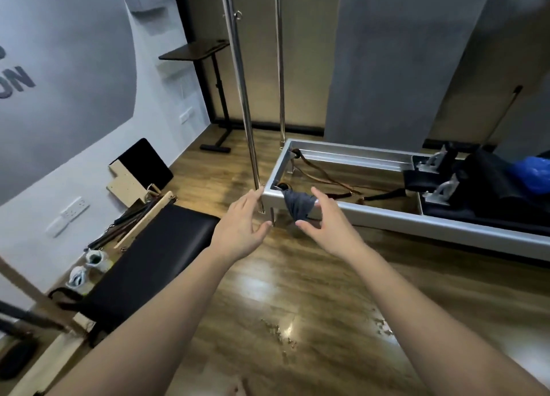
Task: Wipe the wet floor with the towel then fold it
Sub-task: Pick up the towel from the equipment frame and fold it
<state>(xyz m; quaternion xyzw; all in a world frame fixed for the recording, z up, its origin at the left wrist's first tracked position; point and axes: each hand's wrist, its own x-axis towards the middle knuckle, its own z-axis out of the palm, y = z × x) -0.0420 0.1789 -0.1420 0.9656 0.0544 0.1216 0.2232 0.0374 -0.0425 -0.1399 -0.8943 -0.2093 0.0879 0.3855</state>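
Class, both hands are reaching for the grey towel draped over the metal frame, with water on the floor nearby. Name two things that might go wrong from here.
1. The towel hangs over the metal frame near straps; pulling it may snag them.
2. The wet patch lies on glossy floor close to the person; stepping there risks a slip.

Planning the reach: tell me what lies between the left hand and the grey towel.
In the head view, the metal frame's corner and its legs lie between the left hand and the grey towel draped over the rail.
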